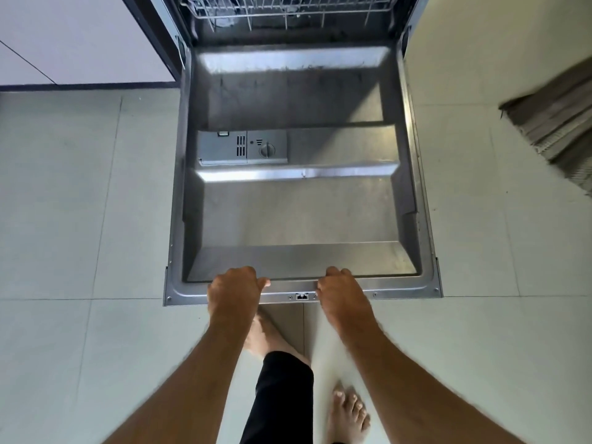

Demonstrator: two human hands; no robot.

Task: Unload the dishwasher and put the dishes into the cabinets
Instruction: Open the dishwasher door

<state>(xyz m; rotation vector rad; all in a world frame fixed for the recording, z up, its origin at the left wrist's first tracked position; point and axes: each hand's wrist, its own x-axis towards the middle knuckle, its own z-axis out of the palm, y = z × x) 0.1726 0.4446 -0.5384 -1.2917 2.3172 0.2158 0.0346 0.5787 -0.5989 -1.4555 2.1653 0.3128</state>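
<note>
The dishwasher door (298,203) lies folded down flat in front of me, its steel inner face up. My left hand (235,288) grips the door's near edge left of the latch (301,296), fingers curled over the rim. My right hand (341,291) grips the same edge just right of the latch. At the top of the view the wire lower rack (285,11) sits inside the tub; no dishes can be made out in it. The detergent dispenser (242,147) is set in the door's left half.
White cabinet fronts (73,43) stand to the left of the dishwasher. A striped mat (557,123) lies on the pale tiled floor (80,203) at the right. My bare feet (347,411) stand below the door's edge.
</note>
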